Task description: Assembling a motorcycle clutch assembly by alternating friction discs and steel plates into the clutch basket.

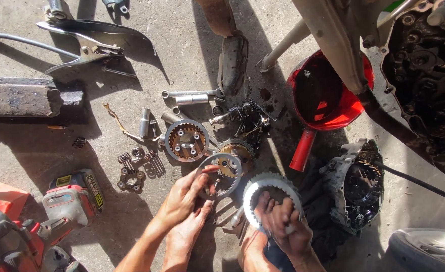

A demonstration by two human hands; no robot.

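Pinching a flat metal ring plate (pixel 221 174) by its lower edge, the left hand (pixel 184 199) has its fingers closed on the rim. The right hand (pixel 288 226), just beside it, grips a stack of toothed clutch rings (pixel 268 194) from below, fingers curled through the opening. Directly above the left hand sits a round clutch hub (pixel 186 141), with loose springs (pixel 154 161) farther left. Beyond the right hand stand a red funnel (pixel 328 95) and an engine cover (pixel 356 184). A cordless power tool (pixel 68 201) lies well apart, left of both hands.
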